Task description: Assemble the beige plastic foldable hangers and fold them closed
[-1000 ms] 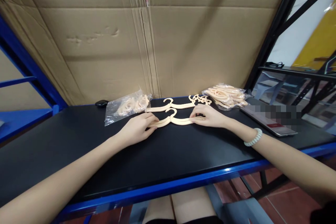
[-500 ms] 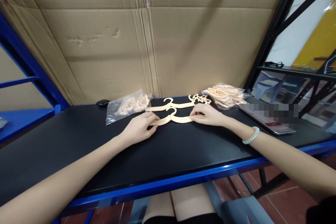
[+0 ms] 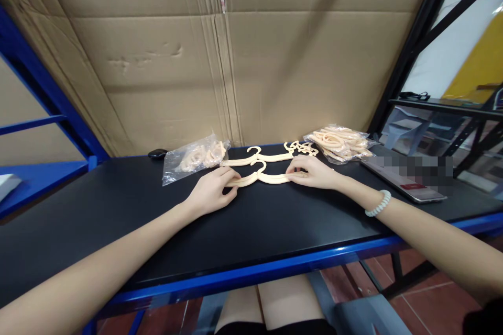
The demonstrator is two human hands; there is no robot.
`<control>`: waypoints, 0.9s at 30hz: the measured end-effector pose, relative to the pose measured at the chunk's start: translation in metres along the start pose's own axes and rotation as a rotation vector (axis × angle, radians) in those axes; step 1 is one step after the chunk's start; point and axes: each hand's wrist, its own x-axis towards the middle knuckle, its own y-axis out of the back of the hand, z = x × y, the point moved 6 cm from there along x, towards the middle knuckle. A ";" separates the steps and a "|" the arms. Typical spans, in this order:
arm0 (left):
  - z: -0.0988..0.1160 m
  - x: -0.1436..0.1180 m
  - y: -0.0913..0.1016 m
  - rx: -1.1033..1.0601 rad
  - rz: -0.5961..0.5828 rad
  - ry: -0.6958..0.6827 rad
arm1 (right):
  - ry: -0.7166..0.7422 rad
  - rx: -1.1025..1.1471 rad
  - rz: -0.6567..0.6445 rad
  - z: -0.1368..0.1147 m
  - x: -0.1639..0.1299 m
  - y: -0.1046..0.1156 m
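Observation:
A cream-coloured clothes hanger point(image 3: 271, 178) lies on the black tabletop, its hook towards the back. My left hand point(image 3: 214, 188) grips its left arm between thumb and fingers. On the right arm, my right hand point(image 3: 314, 171) pinches near the end, with a pale beaded bracelet point(image 3: 379, 203) on that wrist. Just behind lies a second cream hanger point(image 3: 275, 157), nearly parallel, its right end partly hidden by my right hand. Loose cream hooks point(image 3: 301, 147) are heaped behind my right hand.
A clear bag point(image 3: 192, 159) of cream parts lies back left, beside a small black object point(image 3: 157, 154). Back right is a bag point(image 3: 340, 142) of cream hanger pieces. A flat grey device point(image 3: 408, 183), partly pixelated, rests at right. Cardboard point(image 3: 157, 63) stands behind the blue-edged table point(image 3: 251, 277).
The view has shifted slightly, so everything sits a little further right. Both hands keep their hold on the front hanger, with no clear movement against the table.

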 end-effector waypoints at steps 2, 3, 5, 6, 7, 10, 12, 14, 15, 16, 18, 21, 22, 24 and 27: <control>0.001 0.000 0.001 -0.004 0.014 -0.008 | 0.000 -0.002 -0.002 0.000 0.000 0.000; 0.001 -0.001 0.002 -0.003 0.031 -0.011 | -0.001 -0.003 -0.005 0.000 0.000 0.000; 0.002 -0.001 0.006 0.002 0.083 -0.004 | -0.004 -0.002 -0.008 0.000 0.000 0.000; 0.002 -0.001 0.009 0.003 0.113 0.008 | -0.007 0.000 -0.005 0.000 -0.001 0.000; 0.002 -0.001 0.010 0.003 0.137 0.024 | -0.011 0.002 0.002 0.000 -0.001 0.000; 0.000 0.000 0.011 0.015 0.161 0.068 | -0.049 0.006 0.046 0.002 -0.001 0.002; -0.001 0.000 0.009 0.038 0.161 0.080 | -0.091 0.014 0.082 0.004 -0.001 0.004; -0.003 0.000 0.008 0.068 0.176 0.083 | -0.123 0.021 0.124 0.006 -0.001 0.006; -0.004 0.000 0.008 0.080 0.187 0.082 | -0.130 0.021 0.142 0.007 -0.001 0.007; -0.004 0.000 0.008 0.091 0.198 0.083 | -0.136 0.017 0.158 0.008 -0.001 0.007; -0.005 0.000 0.007 0.105 0.208 0.084 | -0.148 0.005 0.172 0.010 -0.001 0.008; -0.005 0.000 0.008 0.098 0.209 0.098 | -0.158 -0.015 0.166 0.012 -0.001 0.007; -0.005 0.000 0.009 0.092 0.211 0.107 | -0.156 -0.019 0.165 0.012 0.000 0.007; -0.006 -0.001 0.010 0.078 0.218 0.128 | -0.155 -0.016 0.175 0.011 0.000 0.008; -0.011 -0.002 0.011 0.029 0.229 0.162 | -0.183 0.011 0.201 0.013 0.000 0.010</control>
